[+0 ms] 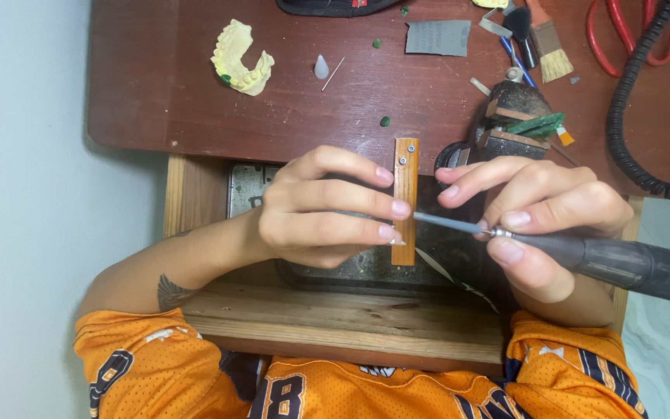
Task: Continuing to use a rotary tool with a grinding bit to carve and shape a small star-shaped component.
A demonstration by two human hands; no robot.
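Hands mid-frame: left hand (319, 208) grip pinches small piece against peg (405, 200) for support; right hand (540, 221) grip closed, pen-style, on handpiece (630, 264).

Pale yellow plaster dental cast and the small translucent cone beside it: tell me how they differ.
The pale yellow plaster dental cast is a large, opaque, horseshoe-shaped arch with moulded teeth; the small translucent cone is far smaller, smooth, greyish-clear and pointed. The cast carries a green speck at its lower edge; the cone looks plain. Both lie untouched on the dark red-brown wooden bench top, far from either hand.
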